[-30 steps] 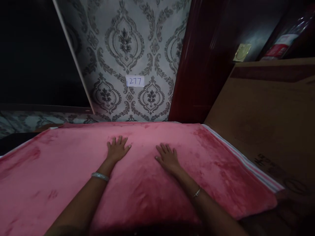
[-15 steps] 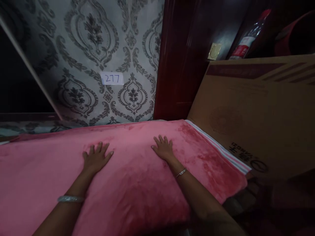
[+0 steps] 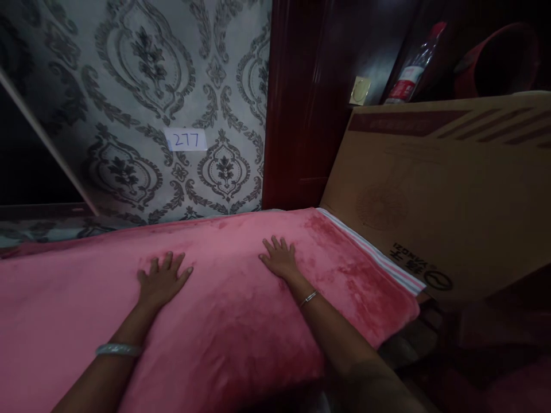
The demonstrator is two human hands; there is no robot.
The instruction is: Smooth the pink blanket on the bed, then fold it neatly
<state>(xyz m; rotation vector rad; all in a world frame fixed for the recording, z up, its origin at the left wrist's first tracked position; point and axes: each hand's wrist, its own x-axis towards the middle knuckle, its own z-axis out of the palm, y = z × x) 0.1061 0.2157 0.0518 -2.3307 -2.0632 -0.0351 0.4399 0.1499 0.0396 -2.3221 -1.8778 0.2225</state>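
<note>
A pink plush blanket [image 3: 232,287] lies spread over a raised surface, with darker brushed patches toward the front and right. Flat on its left part rests my left hand [image 3: 161,281], fingers spread, a pale bangle [image 3: 118,349] around the wrist. My right hand [image 3: 279,257] presses palm down farther right, its fingers also apart; a thin silver bracelet [image 3: 309,298] circles that wrist. Neither hand grips anything. A striped white, pink and grey border [image 3: 374,249] runs along the blanket's right edge.
Patterned wallpaper [image 3: 146,63] with a paper label [image 3: 186,139] reading 277 rises behind. A large cardboard box [image 3: 387,172] stands along the right side. Beyond it are a plastic bottle [image 3: 411,74] with a red cap and a round red container [image 3: 469,71]. A dark screen [image 3: 30,155] is at left.
The view has shifted slightly to the right, so everything appears a little farther left. Both hands stay spread on the blanket in nearly the same places.
</note>
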